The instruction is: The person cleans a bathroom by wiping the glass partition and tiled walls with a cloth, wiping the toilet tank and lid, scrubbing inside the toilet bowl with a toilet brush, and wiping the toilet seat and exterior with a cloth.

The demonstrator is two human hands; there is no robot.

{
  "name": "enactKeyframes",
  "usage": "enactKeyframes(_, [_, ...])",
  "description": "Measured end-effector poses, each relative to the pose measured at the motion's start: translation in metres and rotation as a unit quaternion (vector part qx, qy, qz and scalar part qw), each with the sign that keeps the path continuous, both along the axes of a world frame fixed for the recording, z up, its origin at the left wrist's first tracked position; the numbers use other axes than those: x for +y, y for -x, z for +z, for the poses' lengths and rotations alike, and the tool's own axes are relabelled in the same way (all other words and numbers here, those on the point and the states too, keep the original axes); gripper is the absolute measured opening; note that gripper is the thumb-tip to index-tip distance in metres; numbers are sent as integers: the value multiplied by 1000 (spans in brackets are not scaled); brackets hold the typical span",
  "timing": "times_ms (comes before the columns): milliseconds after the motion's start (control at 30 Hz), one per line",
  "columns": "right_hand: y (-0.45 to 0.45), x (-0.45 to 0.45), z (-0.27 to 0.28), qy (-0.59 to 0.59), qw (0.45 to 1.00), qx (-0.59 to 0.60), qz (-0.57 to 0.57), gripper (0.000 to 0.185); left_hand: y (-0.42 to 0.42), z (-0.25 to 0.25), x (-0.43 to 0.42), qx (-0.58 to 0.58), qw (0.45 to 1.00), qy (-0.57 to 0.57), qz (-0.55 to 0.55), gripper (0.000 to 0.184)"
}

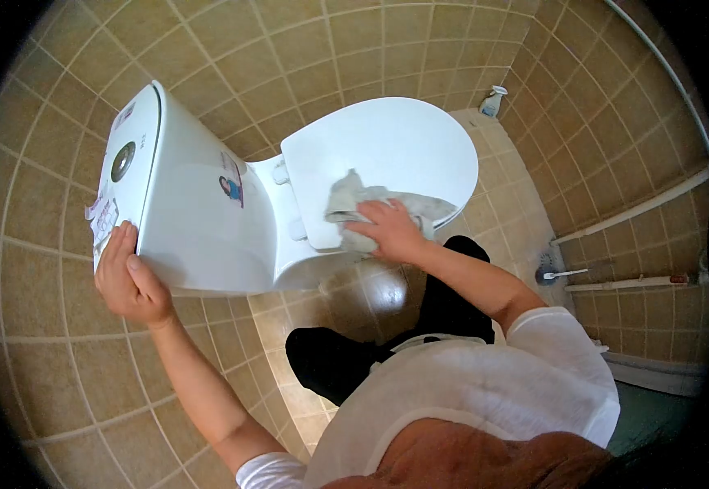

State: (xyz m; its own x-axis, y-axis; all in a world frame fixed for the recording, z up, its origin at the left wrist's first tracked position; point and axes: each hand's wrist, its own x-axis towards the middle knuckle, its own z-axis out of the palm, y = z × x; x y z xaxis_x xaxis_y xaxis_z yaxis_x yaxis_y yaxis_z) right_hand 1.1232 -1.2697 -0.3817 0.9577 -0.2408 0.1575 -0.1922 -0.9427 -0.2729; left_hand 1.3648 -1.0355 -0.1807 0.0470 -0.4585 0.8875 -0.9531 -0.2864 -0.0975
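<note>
A white toilet fills the middle of the head view, its seat lid (395, 138) down. On the near part of that lid lies a crumpled grey cloth (350, 196), one end reaching the lid's right edge. My right hand (393, 232) presses on the cloth, its fingers closed over the folds. At the left, my left hand (134, 281) rests on the near corner of the tank (195, 220), fingers stretched along the top and thumb at the front side. The tank top carries a round flush button (123, 161) and a paper-like sticker (105, 220).
A spray bottle (493, 102) stands on the floor in the far corner. To the right, a toilet brush (562, 275) is near the wall, by white pipes (631, 208). Tiled walls (354, 41) surround the toilet. My knees (322, 359) are close to the bowl.
</note>
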Motion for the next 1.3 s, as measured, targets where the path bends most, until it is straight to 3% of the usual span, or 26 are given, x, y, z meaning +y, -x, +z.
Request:
enactKeyframes(233, [-94,-36,-11,-3,999,-45,26,59,-1,-4,1,-4,1000,1,20,31])
enactKeyframes(400, [-131,-96,-16,20,996,-44,-78,52,-1,-4,1,-5,1000,4,8,33])
enactKeyframes(467, [-121,-126,-6,2,990,21,-141,54,-2,-3,2,0,1000,-8,8,33])
enactKeyframes(667, [-42,-196,-18,41,953,-37,-297,53,0,-3,0,-4,1000,0,9,31])
enactKeyframes(867, [-7,-146,-16,38,959,-15,-279,54,4,-1,-2,6,1000,6,13,31])
enactKeyframes(933, [-11,-112,-11,58,980,-32,-188,55,1,-1,-3,6,1000,8,9,30])
enactKeyframes(1133, [-61,-56,-7,53,996,-31,-61,56,5,0,-1,5,999,0,39,31])
enactKeyframes(1300, [-134,-56,-7,38,998,-23,-49,55,1,0,2,13,1000,-11,24,35])
